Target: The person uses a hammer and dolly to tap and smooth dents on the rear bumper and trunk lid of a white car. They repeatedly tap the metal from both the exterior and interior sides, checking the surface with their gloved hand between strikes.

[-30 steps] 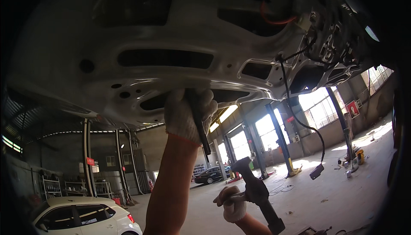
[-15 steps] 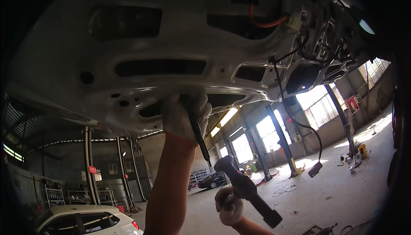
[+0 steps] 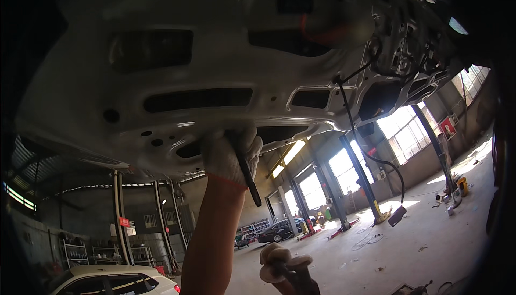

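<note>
Overhead is the underside of a light-coloured raised car lid (image 3: 204,72), pierced by slots and round holes. My left hand (image 3: 228,152), in a whitish work glove, reaches up to a slot near its lower edge. Its fingers are closed around a dark metal bar (image 3: 250,179); the upper end is hidden by the glove and the lid, and the lower end slants down to the right. Low in the middle is my right hand (image 3: 275,257), also gloved, closed on a hammer (image 3: 300,281). Only a dark part of the hammer shows beside the fist, apart from the bar.
A black cable (image 3: 352,117) hangs from the lid at right, ending in a dark connector (image 3: 396,217). A white car (image 3: 107,268) stands lower left, a black car (image 3: 278,231) farther back. Lift posts (image 3: 361,179) rise from the concrete floor; a yellow container (image 3: 463,186) is far right.
My right hand has drawn the hammer down, away from the bar; its head is no longer in plain sight. My left hand keeps its hold. The view has shifted slightly.
</note>
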`<state>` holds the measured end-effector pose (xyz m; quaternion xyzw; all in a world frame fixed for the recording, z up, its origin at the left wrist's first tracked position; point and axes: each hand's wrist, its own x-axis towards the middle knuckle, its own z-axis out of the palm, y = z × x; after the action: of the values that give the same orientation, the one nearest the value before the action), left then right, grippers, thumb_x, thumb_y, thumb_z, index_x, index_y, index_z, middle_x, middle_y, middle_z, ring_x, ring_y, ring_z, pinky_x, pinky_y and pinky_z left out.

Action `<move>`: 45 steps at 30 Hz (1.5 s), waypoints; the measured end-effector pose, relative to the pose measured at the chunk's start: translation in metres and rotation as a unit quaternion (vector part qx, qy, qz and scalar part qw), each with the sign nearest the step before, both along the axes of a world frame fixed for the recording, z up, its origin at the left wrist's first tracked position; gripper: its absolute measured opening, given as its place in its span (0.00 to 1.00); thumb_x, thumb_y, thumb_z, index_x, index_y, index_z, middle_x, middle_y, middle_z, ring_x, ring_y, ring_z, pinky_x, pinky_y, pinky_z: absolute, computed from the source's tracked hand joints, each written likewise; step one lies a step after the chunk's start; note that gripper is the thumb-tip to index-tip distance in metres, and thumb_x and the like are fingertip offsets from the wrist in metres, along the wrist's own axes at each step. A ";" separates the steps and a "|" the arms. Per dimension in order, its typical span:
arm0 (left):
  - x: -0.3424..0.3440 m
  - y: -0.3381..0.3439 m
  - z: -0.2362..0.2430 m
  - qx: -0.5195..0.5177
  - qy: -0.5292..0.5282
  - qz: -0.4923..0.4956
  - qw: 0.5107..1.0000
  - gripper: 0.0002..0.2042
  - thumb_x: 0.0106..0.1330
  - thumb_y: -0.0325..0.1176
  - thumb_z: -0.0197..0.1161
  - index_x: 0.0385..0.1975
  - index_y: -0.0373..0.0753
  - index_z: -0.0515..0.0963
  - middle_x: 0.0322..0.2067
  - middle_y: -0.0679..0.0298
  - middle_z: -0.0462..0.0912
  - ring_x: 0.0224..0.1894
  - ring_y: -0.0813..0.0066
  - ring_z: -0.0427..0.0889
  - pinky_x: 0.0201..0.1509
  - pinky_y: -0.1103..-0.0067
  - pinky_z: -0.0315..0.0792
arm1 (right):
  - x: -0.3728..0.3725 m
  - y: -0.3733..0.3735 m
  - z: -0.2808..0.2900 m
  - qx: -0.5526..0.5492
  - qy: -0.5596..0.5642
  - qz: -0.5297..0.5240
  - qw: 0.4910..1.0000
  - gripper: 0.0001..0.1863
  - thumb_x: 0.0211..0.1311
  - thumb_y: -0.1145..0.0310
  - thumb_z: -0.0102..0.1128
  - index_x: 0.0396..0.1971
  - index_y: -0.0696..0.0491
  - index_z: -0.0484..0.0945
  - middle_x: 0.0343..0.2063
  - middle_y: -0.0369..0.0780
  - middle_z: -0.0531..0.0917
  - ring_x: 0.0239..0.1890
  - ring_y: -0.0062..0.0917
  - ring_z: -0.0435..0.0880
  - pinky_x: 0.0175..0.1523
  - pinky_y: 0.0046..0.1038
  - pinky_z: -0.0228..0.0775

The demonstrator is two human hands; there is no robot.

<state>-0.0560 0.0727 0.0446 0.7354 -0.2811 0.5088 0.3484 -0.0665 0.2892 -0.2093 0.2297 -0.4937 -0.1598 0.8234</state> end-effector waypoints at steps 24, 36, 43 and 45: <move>-0.006 0.009 0.007 0.048 -0.005 0.024 0.999 0.14 0.82 0.37 0.51 0.32 0.41 0.79 0.20 0.71 0.70 0.18 0.81 0.61 0.18 0.84 0.60 | 0.030 -0.024 -0.012 -0.258 -0.031 -0.052 0.964 0.09 0.69 0.62 0.64 0.38 0.53 0.81 0.24 0.43 0.83 0.22 0.39 0.81 0.29 0.37 0.69; -0.003 0.008 0.001 -0.039 0.003 -0.006 0.999 0.11 0.80 0.36 0.54 0.33 0.42 0.79 0.21 0.71 0.72 0.17 0.81 0.62 0.17 0.82 0.59 | -0.002 0.018 -0.036 -0.081 0.018 0.123 0.989 0.33 0.73 0.37 0.61 0.27 0.55 0.70 0.20 0.39 0.71 0.16 0.21 0.69 0.18 0.23 0.58; -0.001 -0.005 -0.003 -0.053 -0.023 0.044 0.997 0.13 0.77 0.34 0.54 0.26 0.43 0.75 0.18 0.69 0.73 0.13 0.81 0.67 0.13 0.83 0.61 | 0.002 -0.023 -0.027 -0.098 -0.001 0.272 0.957 0.28 0.76 0.42 0.61 0.31 0.53 0.70 0.17 0.37 0.69 0.14 0.21 0.66 0.18 0.23 0.59; -0.004 -0.009 0.001 -0.023 -0.024 0.026 0.999 0.13 0.77 0.34 0.54 0.25 0.43 0.75 0.17 0.69 0.72 0.13 0.82 0.67 0.13 0.84 0.60 | 0.016 -0.020 -0.021 0.058 -0.058 0.258 0.963 0.30 0.73 0.38 0.63 0.34 0.54 0.70 0.19 0.37 0.69 0.15 0.22 0.67 0.16 0.26 0.62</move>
<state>-0.0596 0.0638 0.0460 0.7220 -0.2580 0.5413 0.3451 -0.0502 0.2695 -0.2305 0.4053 -0.4548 0.0433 0.7918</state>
